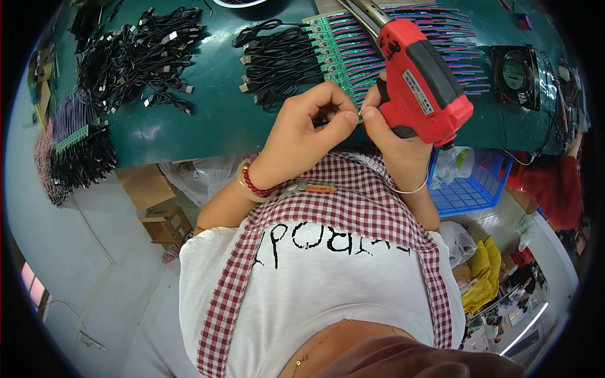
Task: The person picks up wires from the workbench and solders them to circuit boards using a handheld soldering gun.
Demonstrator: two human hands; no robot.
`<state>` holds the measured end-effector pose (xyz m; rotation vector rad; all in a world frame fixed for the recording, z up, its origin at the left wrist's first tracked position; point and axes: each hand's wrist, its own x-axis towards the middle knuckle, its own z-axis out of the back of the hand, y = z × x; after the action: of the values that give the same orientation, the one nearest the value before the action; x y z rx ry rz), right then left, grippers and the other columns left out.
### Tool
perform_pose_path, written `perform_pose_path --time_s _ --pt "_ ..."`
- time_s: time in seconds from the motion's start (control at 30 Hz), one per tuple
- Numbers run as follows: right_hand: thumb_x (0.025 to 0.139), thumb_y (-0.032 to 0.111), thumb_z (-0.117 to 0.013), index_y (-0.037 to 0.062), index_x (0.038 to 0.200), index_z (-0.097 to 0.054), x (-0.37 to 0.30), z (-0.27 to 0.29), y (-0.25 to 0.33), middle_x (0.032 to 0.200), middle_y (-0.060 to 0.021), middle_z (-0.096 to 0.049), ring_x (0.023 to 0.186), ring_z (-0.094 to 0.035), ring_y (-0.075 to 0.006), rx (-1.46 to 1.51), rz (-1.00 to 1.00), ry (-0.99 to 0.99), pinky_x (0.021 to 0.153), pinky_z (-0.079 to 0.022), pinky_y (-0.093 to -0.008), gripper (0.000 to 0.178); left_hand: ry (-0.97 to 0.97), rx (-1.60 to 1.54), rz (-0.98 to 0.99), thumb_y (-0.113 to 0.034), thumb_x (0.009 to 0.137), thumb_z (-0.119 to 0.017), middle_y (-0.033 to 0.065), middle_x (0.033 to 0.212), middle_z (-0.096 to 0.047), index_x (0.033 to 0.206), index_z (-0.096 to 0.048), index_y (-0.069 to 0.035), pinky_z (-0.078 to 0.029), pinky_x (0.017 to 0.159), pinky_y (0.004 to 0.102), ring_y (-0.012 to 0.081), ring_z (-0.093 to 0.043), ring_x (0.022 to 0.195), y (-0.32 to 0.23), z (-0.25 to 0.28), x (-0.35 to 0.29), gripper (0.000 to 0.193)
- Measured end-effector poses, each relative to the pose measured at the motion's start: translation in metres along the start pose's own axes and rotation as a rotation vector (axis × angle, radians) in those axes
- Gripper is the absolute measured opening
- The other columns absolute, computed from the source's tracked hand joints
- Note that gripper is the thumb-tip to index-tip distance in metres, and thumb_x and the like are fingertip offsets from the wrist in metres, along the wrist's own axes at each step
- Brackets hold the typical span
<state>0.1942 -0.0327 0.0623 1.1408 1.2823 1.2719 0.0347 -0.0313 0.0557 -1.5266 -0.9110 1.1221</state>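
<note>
Wire end, thin and pale (360, 112), sat pinched between your left hand's (302, 129) thumb and forefinger tips and your right hand's (392, 140) fingertips, just off the near edge of the row of small green circuit boards with pink and blue leads (353, 57). Your right hand was also closed around the red plastic pistol-grip soldering gun (423, 82), tip aimed away over the boards. Dark green tabletop (208, 113) lay underneath.

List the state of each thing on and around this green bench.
Left hand: pinching a small part with the fingertips.
Right hand: gripping the red tool.
Red tool: held over the boards.
Green circuit boards: laid in a row.
Black cables: piled loose.
Small fan: lying flat.
</note>
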Motion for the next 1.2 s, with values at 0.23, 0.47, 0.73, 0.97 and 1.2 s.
perform_pose_path --time_s 0.23,0.47,0.73,0.97,1.2 --pt "0.08 0.0 -0.063 0.0009 0.091 -0.059 0.005 -0.002 0.001 0.086 -0.0015 -0.06 0.075 -0.056 -0.0088 0.224 -0.112 -0.131 0.066 -0.045 -0.023 0.012 -0.1 0.297 -0.293 -0.002 0.079 -0.063 0.0039 0.075 -0.054 0.082 -0.057 0.0 -0.041 0.053 0.0238 0.0107 -0.051 0.061 -0.007 0.004 0.004 0.007" --pt "0.08 0.0 -0.063 -0.0037 0.097 -0.057 0.001 -0.006 -0.001 0.08 -0.003 -0.06 0.069 -0.057 -0.0106 0.097 -0.144 -0.084 0.063 -0.046 -0.0236 0.019 -0.226 0.533 -0.514 0.002 0.073 -0.065 0.0091 0.077 -0.054 0.081 -0.057 -0.001 -0.046 0.056 0.0308 0.0246 -0.056 0.066 0.004 -0.002 0.003 0.012" --pt "0.08 -0.004 -0.059 -0.0033 0.115 -0.045 -0.003 0.0 -0.006 0.078 -0.0081 -0.059 0.067 -0.056 -0.0135 0.266 -0.151 -0.195 0.062 -0.046 -0.0268 0.037 -0.195 0.621 -0.476 0.004 0.074 -0.064 0.0061 0.073 -0.052 0.083 -0.06 -0.001 -0.041 0.052 0.0248 0.0147 -0.053 0.06 0.002 0.018 0.013 0.011" --pt "0.088 0.013 -0.057 -0.0017 0.121 -0.042 -0.038 0.04 -0.016 0.071 -0.0081 -0.051 0.059 -0.047 -0.0138 0.306 -0.09 -0.176 0.056 -0.041 -0.0273 0.039 -0.171 0.831 -0.528 -0.002 0.074 -0.067 0.0059 0.074 -0.055 0.081 -0.059 -0.002 -0.043 0.056 0.0287 0.0196 -0.055 0.065 0.022 0.033 0.036 0.01" --pt "0.088 0.022 -0.06 -0.0037 0.119 -0.044 -0.085 0.07 -0.038 0.065 -0.0062 -0.048 0.055 -0.044 -0.0125 0.108 -0.151 -0.117 0.054 -0.038 -0.0261 0.044 -0.206 0.964 -0.511 -0.009 0.073 -0.067 0.004 0.074 -0.051 0.076 -0.056 -0.007 -0.048 0.057 0.0324 0.0205 -0.056 0.071 0.025 0.026 0.038 0.011"
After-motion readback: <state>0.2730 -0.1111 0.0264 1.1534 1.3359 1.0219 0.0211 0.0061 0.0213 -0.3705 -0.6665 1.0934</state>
